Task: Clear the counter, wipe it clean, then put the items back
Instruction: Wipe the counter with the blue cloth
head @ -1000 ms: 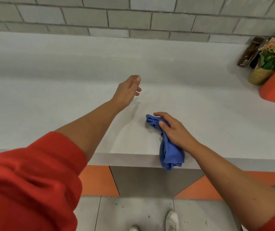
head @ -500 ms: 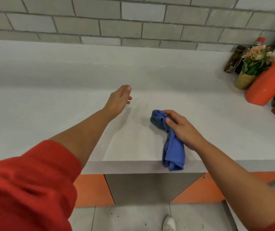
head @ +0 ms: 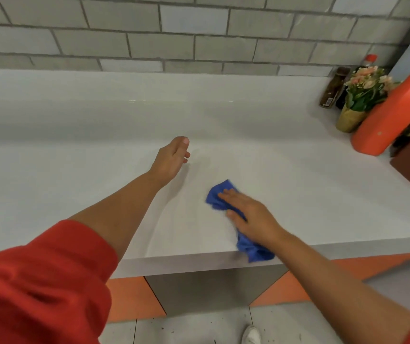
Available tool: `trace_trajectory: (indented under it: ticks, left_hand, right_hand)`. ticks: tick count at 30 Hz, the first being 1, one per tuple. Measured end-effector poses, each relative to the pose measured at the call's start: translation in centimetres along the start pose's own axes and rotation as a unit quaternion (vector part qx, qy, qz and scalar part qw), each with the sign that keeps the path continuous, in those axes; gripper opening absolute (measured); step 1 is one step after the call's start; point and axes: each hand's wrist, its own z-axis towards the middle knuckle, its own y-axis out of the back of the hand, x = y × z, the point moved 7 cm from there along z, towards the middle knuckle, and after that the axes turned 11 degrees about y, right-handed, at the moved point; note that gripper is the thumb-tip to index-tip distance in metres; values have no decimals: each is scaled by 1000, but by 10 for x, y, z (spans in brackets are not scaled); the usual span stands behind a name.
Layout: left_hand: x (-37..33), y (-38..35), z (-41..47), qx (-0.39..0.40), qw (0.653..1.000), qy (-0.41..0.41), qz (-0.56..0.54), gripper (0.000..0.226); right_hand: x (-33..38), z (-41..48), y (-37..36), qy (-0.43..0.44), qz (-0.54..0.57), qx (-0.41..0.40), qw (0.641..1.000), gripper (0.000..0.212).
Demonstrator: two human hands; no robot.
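- A home kitchen or utility corner: a long pale surface (head: 75, 170) runs below a grey tiled wall (head: 174, 28).
- Far right of the fingers (head: 226, 193) stand dark sauce bottles (head: 331, 88), a small flower pot (head: 362, 95) and an orange detergent jug (head: 395, 112).
- Orange and grey cabinet fronts (head: 134, 299) sit below, above a tiled floor (head: 186, 331).

1. hands: 2, left hand (head: 171, 157) w/ nothing in it & right hand (head: 251, 217) flat on the cloth
2. blue cloth (head: 220, 198): 1, scrunched, tail hangs over the counter edge
3. counter (head: 75, 145): 1, grey
4. orange jug (head: 395, 112): 1, far right
5. flower pot (head: 362, 95): 1, pinkish blooms
6. dark bottles: 2 I can make out, brown bottle (head: 333, 88) & red-capped bottle (head: 370, 58) behind the flowers. maybe more back there, can't tell
7. white shoe (head: 251, 335): 1, on the floor
8. red sleeves: 2
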Motion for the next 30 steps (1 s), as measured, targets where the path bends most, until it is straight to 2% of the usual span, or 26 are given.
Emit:
trace_trajectory:
  ticks: [2,5,7,9,12,15,18,22,25,27,30]
  left_hand:
    - [-4,-9,5,6,1000,-5,4,42]
    - [-11,-22,16,22,1000,-5,10,42]
    - [-17,-27,25,22,1000,-6,12,42]
    - [-22,-30,33,9,1000,-9,13,41]
    - [-22,-37,40,-1,1000,-1,18,41]
    - [-21,-46,44,-10,999,-7,47,40]
    - [-24,-51,52,-32,997,-20,70,39]
    - [-19,-54,70,-68,991,-27,114,24]
    - [-13,-48,86,-99,985,-23,142,33]
    - [-9,-40,99,-123,979,-13,165,38]
    - [-5,-30,116,-152,971,8,183,40]
  right_hand:
    - [30,-6,-17,56,46,-1,997,41]
    - [66,-17,-33,122,153,48,980,32]
    - [64,-16,-23,91,261,87,957,33]
    - [31,-3,7,33,307,42,950,35]
    - [-54,19,69,-69,204,-124,969,34]
    - [-125,34,101,-171,93,-186,963,36]
    - [-166,52,103,-197,17,-178,964,39]
    - [-190,89,91,-163,-24,-120,979,42]
    - [-212,109,97,-153,-44,-94,983,44]
    - [-232,119,109,-172,-46,-103,979,45]
    - [-258,138,120,-255,-88,-121,955,48]
